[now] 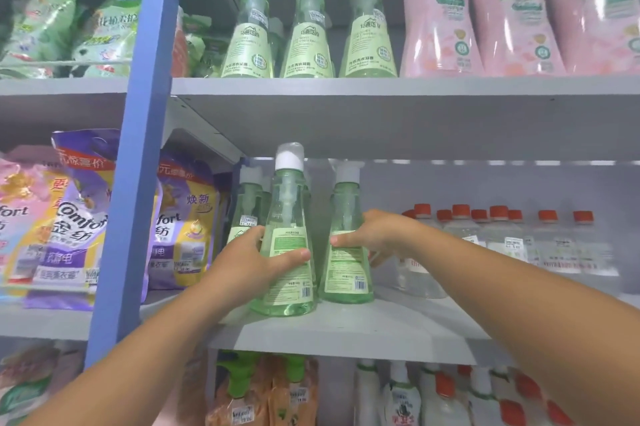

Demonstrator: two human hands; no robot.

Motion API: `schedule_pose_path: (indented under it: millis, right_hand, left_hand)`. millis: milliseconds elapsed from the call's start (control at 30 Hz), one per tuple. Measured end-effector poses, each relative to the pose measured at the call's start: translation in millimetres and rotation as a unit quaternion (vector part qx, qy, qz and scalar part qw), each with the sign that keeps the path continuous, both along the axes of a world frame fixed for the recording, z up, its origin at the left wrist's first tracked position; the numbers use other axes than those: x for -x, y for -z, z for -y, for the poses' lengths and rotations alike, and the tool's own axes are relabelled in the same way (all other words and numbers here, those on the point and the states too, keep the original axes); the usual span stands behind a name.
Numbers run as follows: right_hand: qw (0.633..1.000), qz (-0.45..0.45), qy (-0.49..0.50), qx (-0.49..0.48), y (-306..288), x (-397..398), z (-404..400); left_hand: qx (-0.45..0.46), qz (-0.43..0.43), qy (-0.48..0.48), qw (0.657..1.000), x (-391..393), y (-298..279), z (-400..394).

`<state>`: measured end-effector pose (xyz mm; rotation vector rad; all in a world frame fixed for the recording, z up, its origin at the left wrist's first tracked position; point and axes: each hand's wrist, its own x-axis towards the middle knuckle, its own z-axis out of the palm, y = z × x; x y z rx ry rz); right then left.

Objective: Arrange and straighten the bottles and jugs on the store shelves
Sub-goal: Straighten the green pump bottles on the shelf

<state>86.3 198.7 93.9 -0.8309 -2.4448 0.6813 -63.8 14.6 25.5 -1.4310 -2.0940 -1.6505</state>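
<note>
**Two hands on green bottles, middle shelf**

Left hand wrapped around the front green detergent bottle, thumb across the back label, fingers curled round its left side. Bottle upright, white cap on top, base on the grey middle shelf near the front edge, back label with barcode facing out.

Right hand at 3 o'clock of that bottle, gripping the neighbouring green bottle, thumb on its label, remaining fingers curled behind its right side. This bottle also upright, set slightly further back, back label outward.

A third green bottle at 9 o'clock of the held one, partly hidden behind the left hand, front label showing.

At 3 o'clock along the same shelf, a cluster of clear red-capped bottles. At 12 o'clock, on the upper shelf, three matching green bottles in a row, front labels outward, with pink bottles to their right. Beyond the blue upright post, at 9 o'clock, purple Comfort refill bags.
</note>
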Motion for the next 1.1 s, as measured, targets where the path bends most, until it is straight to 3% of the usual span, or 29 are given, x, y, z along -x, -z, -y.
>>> schedule_pose_path:
  millis: [133,400,567,767,933,1100]
  right_hand:
    - [0.999,-0.002,0.014,-0.028,0.3,12.5,-15.1]
    - [0.999,0.024,-0.026,0.015,-10.5,20.7,-30.4]
    - [0.994,-0.078,-0.053,0.047,11.6,19.0,-44.8]
    - [0.992,-0.093,-0.055,0.07,13.8,16.8,-44.1]
    - [0.99,-0.135,0.024,-0.013,20.5,29.1,-42.0]
    - [0.99,-0.133,-0.023,0.043,8.8,16.0,-48.6]
  left_hand:
    - [-0.01,0.011,-0.004,1.0,16.7,5.9,-0.2]
    - [0.096,-0.058,-0.06,0.992,31.1,1.1,-12.0]
    - [0.087,-0.024,0.015,0.996,38.7,7.8,-6.1]
    - [0.077,0.0,0.035,0.996,40.3,7.4,-0.9]
    - [0.089,0.002,0.021,0.996,34.4,6.7,0.5]
    - [0.08,0.055,0.096,0.991,30.6,5.0,6.1]
